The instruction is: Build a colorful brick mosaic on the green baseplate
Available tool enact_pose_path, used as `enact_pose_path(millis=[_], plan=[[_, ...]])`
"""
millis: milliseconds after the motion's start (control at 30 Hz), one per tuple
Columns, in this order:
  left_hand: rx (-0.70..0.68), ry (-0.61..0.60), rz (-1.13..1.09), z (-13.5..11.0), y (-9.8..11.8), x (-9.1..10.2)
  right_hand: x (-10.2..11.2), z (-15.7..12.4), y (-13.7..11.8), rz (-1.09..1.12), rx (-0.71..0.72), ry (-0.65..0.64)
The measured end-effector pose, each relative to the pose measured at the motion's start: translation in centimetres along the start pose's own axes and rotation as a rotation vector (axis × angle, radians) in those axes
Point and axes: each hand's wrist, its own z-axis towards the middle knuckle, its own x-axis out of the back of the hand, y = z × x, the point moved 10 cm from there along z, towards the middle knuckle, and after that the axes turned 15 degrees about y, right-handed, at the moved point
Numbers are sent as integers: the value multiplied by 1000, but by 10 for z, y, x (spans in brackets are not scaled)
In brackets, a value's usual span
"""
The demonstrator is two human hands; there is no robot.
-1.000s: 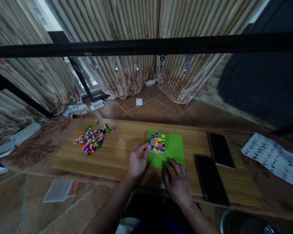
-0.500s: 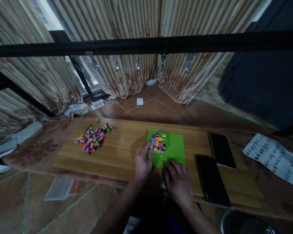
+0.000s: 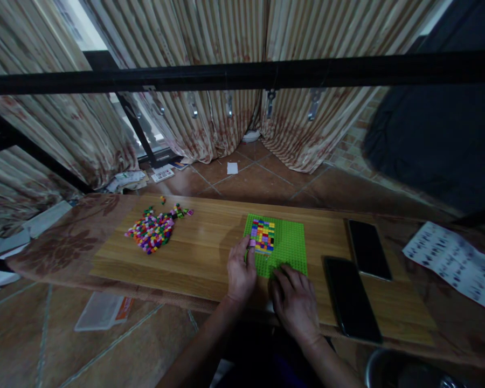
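A green studded baseplate (image 3: 289, 245) lies on the wooden board, and a block of many-coloured toy bricks (image 3: 263, 235) covers part of its left half. My left hand (image 3: 241, 272) is at the plate's left edge, thumb and fingers closed on a small pink brick (image 3: 252, 243) beside the left side of that block. Whether this brick touches the studs I cannot tell. At the near edge of the plate, my right hand (image 3: 296, 299) has its fingers bent over the rim, gripping it; its thumb is partly hidden.
Loose coloured bricks (image 3: 151, 231) form a heap on the left of the wooden board (image 3: 202, 242). Two black phones (image 3: 351, 299) lie to the right of the plate. Further right is a printed sheet (image 3: 455, 264). A clear plastic lid (image 3: 99, 311) rests on the floor.
My left hand has shifted slightly right, and more of the pink brick shows at its fingertips. My right hand stays at the plate's near edge.
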Motion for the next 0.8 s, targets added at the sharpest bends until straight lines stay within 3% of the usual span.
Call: enact_pose_path(millis=[267, 800], plan=[[134, -36, -49, 2, -12, -1, 0, 0, 0, 0, 5, -9], [146, -39, 36, 9, -3, 0, -1, 0, 1, -14, 8, -10]])
